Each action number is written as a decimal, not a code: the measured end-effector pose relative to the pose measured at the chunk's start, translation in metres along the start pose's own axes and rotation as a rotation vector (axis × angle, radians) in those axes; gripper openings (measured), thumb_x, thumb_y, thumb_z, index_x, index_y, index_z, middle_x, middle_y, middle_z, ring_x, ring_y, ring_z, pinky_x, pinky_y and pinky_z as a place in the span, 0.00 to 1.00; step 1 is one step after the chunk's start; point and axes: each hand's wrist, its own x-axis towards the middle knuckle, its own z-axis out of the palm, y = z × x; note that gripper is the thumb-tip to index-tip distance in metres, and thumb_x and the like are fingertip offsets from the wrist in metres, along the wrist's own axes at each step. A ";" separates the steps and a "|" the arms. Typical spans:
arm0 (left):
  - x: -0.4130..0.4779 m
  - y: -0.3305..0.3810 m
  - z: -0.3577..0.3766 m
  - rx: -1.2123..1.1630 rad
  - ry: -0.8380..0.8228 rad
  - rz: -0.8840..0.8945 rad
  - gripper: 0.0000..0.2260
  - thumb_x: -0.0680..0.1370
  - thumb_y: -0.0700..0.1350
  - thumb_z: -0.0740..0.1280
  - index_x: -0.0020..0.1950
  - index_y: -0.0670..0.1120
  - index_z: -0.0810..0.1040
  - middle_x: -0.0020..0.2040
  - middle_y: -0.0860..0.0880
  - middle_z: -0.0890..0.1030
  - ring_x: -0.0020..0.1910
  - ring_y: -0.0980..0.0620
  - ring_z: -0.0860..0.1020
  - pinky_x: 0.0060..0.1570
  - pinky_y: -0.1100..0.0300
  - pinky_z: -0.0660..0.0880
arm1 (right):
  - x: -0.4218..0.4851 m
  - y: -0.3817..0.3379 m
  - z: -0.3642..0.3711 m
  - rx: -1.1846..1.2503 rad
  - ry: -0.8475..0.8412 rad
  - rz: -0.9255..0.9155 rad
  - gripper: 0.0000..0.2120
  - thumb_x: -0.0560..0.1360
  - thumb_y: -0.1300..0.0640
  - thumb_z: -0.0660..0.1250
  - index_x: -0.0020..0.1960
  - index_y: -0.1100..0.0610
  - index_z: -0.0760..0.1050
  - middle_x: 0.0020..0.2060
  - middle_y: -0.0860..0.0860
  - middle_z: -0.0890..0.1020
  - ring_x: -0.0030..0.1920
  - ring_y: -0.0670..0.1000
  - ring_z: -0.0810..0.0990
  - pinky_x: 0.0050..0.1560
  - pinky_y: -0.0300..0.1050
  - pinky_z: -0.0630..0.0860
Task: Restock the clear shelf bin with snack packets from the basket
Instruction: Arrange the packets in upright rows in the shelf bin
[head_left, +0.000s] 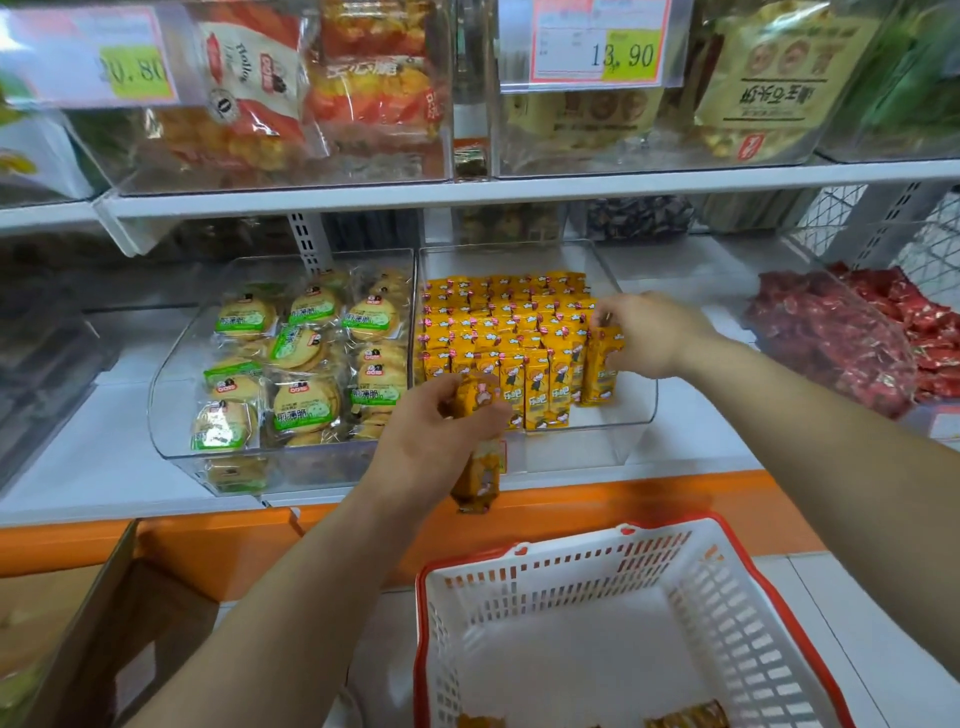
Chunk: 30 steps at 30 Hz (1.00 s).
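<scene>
The right hand (644, 332) pinches an upright yellow foil snack packet (602, 371) at the three-o'clock end of the clear plastic shelf bin (597, 447), while the left hand (436, 431) grips a second yellow packet (480, 470), long axis vertical, at the bin's six o'clock.

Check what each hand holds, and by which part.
Left hand grips a yellow snack packet round its upper half, with the lower end hanging free. Right hand pinches the top of a second packet standing in the clear bin.
</scene>
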 end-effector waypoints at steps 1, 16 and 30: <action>0.001 0.000 0.000 -0.014 0.000 0.002 0.04 0.77 0.48 0.74 0.50 0.57 0.82 0.47 0.51 0.86 0.43 0.56 0.85 0.36 0.65 0.80 | 0.004 -0.003 0.002 -0.057 -0.029 0.003 0.19 0.69 0.53 0.75 0.58 0.45 0.74 0.55 0.51 0.81 0.57 0.57 0.77 0.49 0.51 0.77; -0.007 0.014 0.003 -0.028 0.102 0.089 0.11 0.73 0.43 0.77 0.53 0.55 0.83 0.53 0.34 0.82 0.46 0.47 0.86 0.38 0.64 0.81 | -0.078 -0.018 -0.005 0.203 0.352 -0.036 0.12 0.73 0.48 0.72 0.56 0.46 0.79 0.52 0.45 0.80 0.54 0.52 0.78 0.47 0.46 0.74; -0.010 0.026 0.052 -0.032 -0.033 0.037 0.19 0.66 0.45 0.79 0.53 0.41 0.79 0.46 0.39 0.86 0.41 0.47 0.86 0.44 0.56 0.84 | -0.139 -0.026 0.005 1.479 0.256 0.111 0.14 0.72 0.57 0.76 0.56 0.49 0.80 0.50 0.50 0.84 0.47 0.46 0.84 0.44 0.39 0.81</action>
